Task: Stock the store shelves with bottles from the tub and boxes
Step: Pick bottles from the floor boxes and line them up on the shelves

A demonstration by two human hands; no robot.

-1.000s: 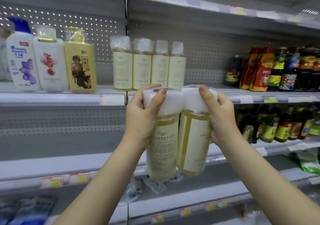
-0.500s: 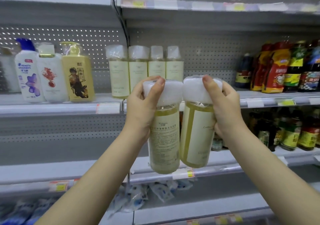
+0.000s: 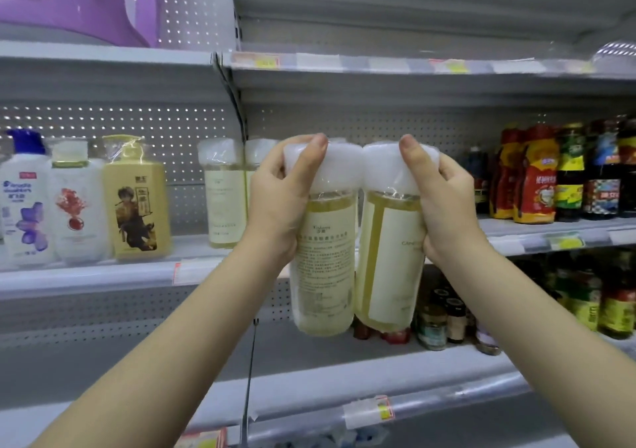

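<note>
1. Bottles, two pale-yellow ones, hang in the air before the middle shelf (image 3: 86, 275): left bottle (image 3: 323, 268) and right bottle (image 3: 389, 265), touching side by side.
2. Left hand (image 3: 275, 203) and right hand (image 3: 444, 206) each have the grip clamped round one wrapped cap.
3. Matching bottles (image 3: 223, 203) already stand on that shelf; these two look unplaced.

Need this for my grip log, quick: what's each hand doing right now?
Left hand: grips the left yellow bottle.
Right hand: grips the right yellow bottle.
</note>
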